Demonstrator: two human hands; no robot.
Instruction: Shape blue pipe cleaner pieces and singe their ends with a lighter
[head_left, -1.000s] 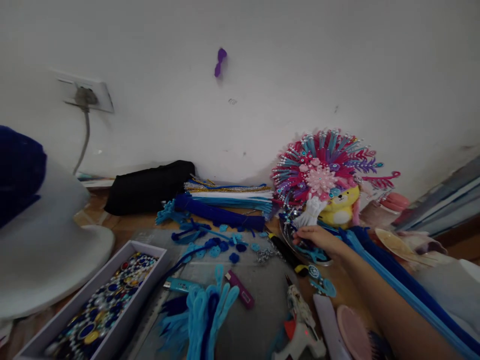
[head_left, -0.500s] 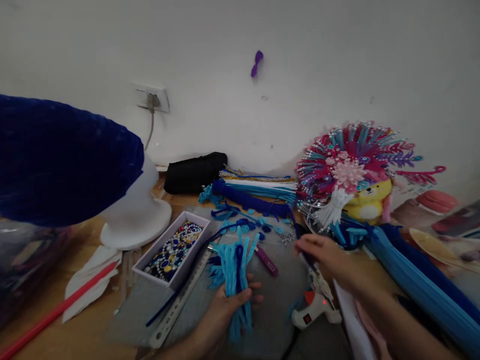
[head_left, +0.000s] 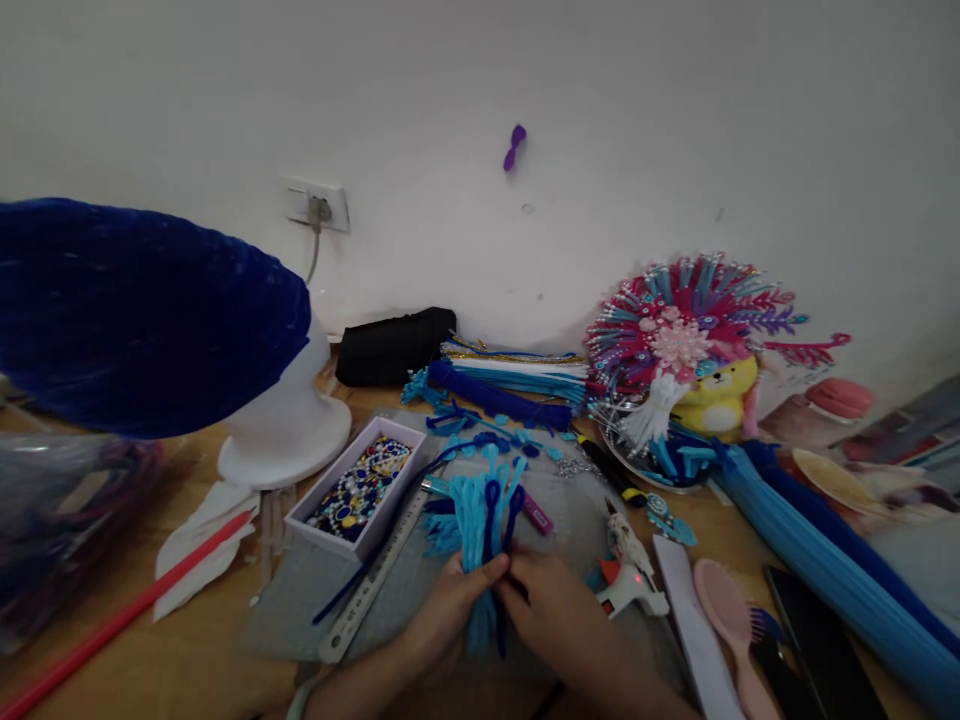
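My left hand (head_left: 448, 602) is closed around a bundle of light blue pipe cleaners (head_left: 472, 512), looped at their upper ends, with a dark blue one among them. Against the bundle's right side, my right hand (head_left: 546, 600) pinches a second dark blue looped pipe cleaner (head_left: 514, 512). The two hands touch, and their fingers hide the middle of the stems. Behind the bundle, a purple-pink utility knife (head_left: 538, 513) lies on the grey mat (head_left: 292, 605). A white hot glue gun (head_left: 631, 570) with a lit red light rests right of my right hand.
Left stand a box of beads (head_left: 298, 522), a steel ruler (head_left: 379, 585) and a white foam head (head_left: 281, 440) under a dark blue cover. Pipe cleaner bundles (head_left: 517, 378) lie behind. Pliers (head_left: 611, 470), a pink hairbrush (head_left: 721, 598) and a colourful headpiece (head_left: 679, 340) are right.
My right hand has come left from near the glue gun to the bundle, bringing a dark blue looped pipe cleaner against it. My left hand keeps its hold. The view has shifted slightly.
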